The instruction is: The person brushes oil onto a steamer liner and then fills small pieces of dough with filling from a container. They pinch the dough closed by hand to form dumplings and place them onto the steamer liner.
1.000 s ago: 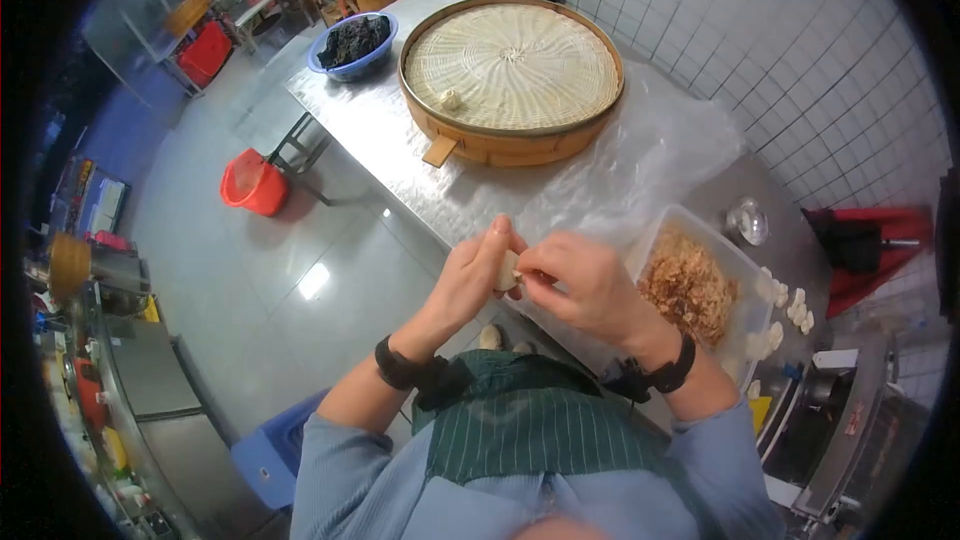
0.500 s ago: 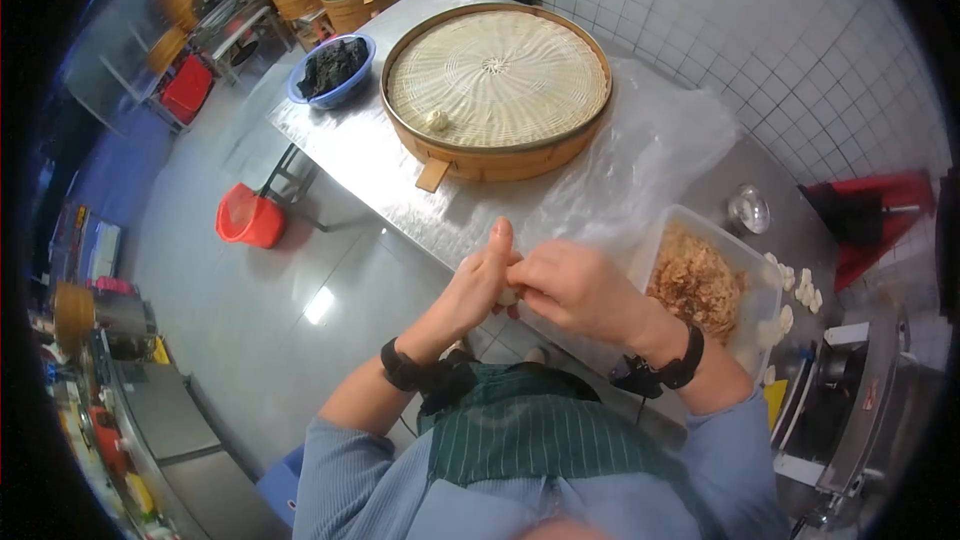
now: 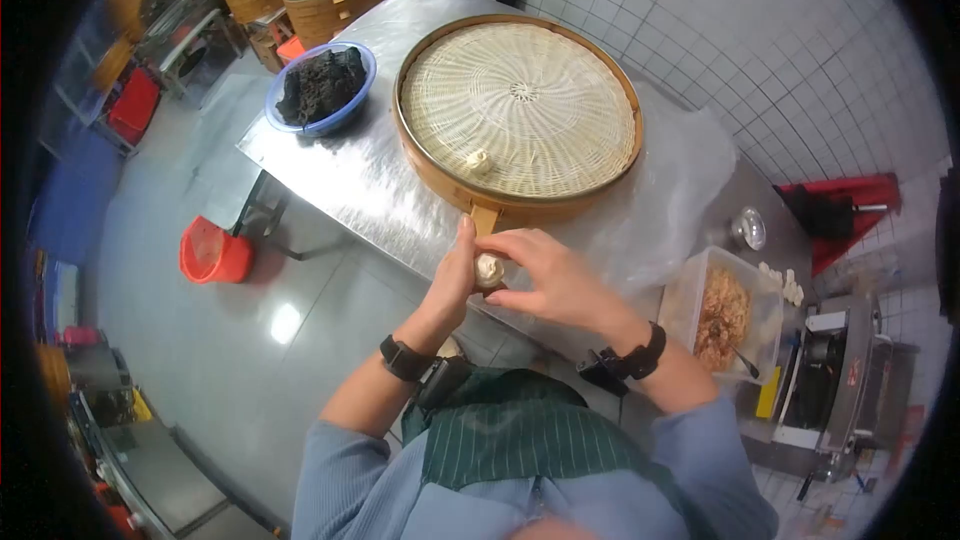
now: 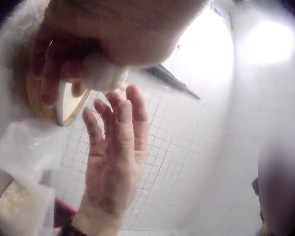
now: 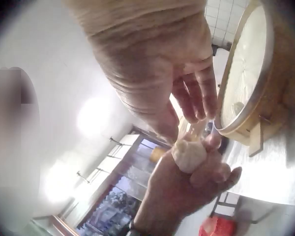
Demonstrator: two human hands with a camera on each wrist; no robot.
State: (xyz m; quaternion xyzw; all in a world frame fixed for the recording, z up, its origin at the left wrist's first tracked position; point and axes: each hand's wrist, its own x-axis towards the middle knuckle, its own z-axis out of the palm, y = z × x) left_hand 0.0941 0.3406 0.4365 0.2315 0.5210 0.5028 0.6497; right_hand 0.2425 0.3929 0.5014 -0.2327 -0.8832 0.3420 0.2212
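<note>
A small pleated bun (image 3: 489,270) sits in my left hand (image 3: 450,275), whose fingers curl around its side. Its gathered top shows a small knot in the right wrist view, where the bun (image 5: 189,156) rests against the left palm. My right hand (image 3: 555,280) is spread beside it, thumb and fingers apart. In the left wrist view the right hand (image 4: 117,157) has fairly straight fingers, their tips close by the bun (image 4: 105,73). Just beyond both hands is a round bamboo steamer (image 3: 440,180) with a woven mat (image 3: 550,90). Another pleated bun (image 3: 479,161) lies on the mat's near side.
To the right stands a plastic tub (image 3: 683,305) of brown filling (image 3: 725,315) with a spoon (image 3: 746,362). Dough pieces (image 3: 785,284) and a metal bowl (image 3: 747,228) lie past it. A blue basin (image 3: 322,128) of dark stuff sits at the table's far left, near stacked steamers (image 3: 340,10).
My right fingers, earlier pinching the bun's top, have come away and spread, so its pleated top shows. The head view has shifted, and the hands now appear closer to the steamer's wooden handle.
</note>
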